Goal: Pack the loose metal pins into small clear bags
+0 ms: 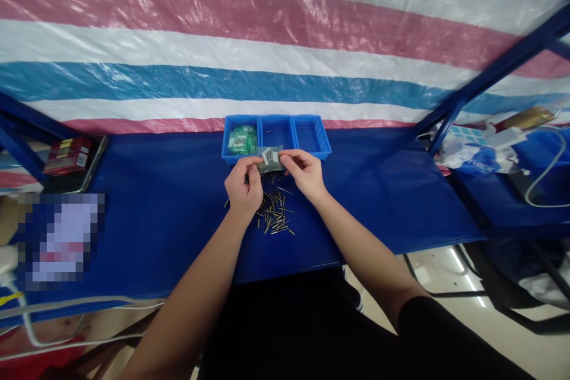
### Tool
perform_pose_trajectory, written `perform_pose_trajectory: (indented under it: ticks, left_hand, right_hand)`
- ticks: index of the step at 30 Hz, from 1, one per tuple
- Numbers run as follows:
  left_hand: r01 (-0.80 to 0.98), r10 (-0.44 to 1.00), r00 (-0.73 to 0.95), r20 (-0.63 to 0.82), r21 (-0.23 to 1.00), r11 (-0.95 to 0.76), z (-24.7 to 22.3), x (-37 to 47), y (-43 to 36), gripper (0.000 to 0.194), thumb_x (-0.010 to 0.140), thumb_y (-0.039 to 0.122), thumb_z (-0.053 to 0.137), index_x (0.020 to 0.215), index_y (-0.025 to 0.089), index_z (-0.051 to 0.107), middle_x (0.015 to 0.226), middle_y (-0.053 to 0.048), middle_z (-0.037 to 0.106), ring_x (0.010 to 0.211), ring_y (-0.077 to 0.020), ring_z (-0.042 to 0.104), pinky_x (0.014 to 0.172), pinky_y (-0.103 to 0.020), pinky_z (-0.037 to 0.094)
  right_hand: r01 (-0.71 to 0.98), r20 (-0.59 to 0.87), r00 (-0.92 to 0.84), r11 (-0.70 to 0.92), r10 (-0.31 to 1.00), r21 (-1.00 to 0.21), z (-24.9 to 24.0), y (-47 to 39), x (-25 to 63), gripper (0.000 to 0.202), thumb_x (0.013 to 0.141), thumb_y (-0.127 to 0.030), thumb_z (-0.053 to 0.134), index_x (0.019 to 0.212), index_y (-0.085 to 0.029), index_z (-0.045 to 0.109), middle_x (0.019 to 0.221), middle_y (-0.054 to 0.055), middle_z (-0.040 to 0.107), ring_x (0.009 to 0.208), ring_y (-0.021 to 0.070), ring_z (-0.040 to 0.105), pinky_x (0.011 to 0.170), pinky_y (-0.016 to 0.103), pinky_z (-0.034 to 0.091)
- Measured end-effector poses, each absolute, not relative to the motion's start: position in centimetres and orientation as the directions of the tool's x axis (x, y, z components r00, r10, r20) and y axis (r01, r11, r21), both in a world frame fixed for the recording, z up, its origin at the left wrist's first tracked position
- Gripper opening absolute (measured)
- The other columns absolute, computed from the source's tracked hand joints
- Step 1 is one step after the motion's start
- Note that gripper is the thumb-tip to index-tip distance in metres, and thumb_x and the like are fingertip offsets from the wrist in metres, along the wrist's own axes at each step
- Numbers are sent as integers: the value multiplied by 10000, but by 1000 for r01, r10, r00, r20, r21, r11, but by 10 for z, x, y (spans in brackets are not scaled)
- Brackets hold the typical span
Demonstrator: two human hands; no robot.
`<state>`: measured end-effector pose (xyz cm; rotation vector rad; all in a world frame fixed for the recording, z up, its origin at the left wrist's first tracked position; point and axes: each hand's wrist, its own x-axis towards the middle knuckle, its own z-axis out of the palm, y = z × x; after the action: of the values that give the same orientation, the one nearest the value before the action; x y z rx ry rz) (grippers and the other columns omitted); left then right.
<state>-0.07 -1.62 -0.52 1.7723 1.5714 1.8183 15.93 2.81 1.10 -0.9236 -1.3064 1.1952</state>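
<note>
Between my two hands is a small clear plastic bag (270, 158) with a pale label on it. My left hand (246, 185) pinches its left edge between thumb and fingers. At the right edge, my right hand (306, 172) grips it the same way. Below the bag lies a loose pile of thin gold and dark metal pieces (275, 212), like small drill bits. Part of the pile is hidden by the bag and my left hand. Just behind stands a blue three-compartment bin (310, 119). Its left compartment holds green-tinted plastic bags (243, 139).
The blue table (378, 202) has a red box (67, 155) on a dark tray at the left. Nearby is a blurred-out pale item (66, 237). Blue frame bars (481, 80) flank a striped plastic sheet (267, 29). White cables (66, 341) run at lower left; packages (472, 151) sit at right.
</note>
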Motion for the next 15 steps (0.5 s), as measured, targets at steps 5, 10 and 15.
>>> perform_pose_trajectory:
  ticks: [5, 10, 15]
  left_hand:
    - [517, 742, -287, 606, 750, -413, -4, 1, -15, 221, 993, 327, 556, 1028, 189, 725, 950, -44, 748, 809, -130, 695, 789, -260, 574]
    - [498, 797, -277, 536, 790, -358, -2, 5, -14, 149, 919, 263, 618, 1001, 189, 717, 870, -19, 737, 689, -108, 651, 690, -238, 546]
    - [453, 822, -312, 477, 835, -313, 0, 7, -13, 122, 887, 232, 627, 939, 192, 730, 786, -6, 716, 620, -98, 613, 612, -226, 503]
  right_hand:
    - [-68, 235, -132, 227, 963, -971, 6, 29, 160, 268, 818, -427, 790, 954, -200, 751, 865, 35, 731, 725, 120, 626, 618, 269, 513]
    - [-103, 206, -142, 193, 968, -976, 5, 30, 159, 301, 817, -451, 786, 962, -193, 729, 859, 31, 713, 717, 116, 612, 610, 261, 499]
    - [-127, 185, -108, 171, 977, -977, 7, 31, 159, 385, 849, -543, 745, 1008, -193, 720, 841, 30, 711, 660, 106, 592, 550, 241, 474]
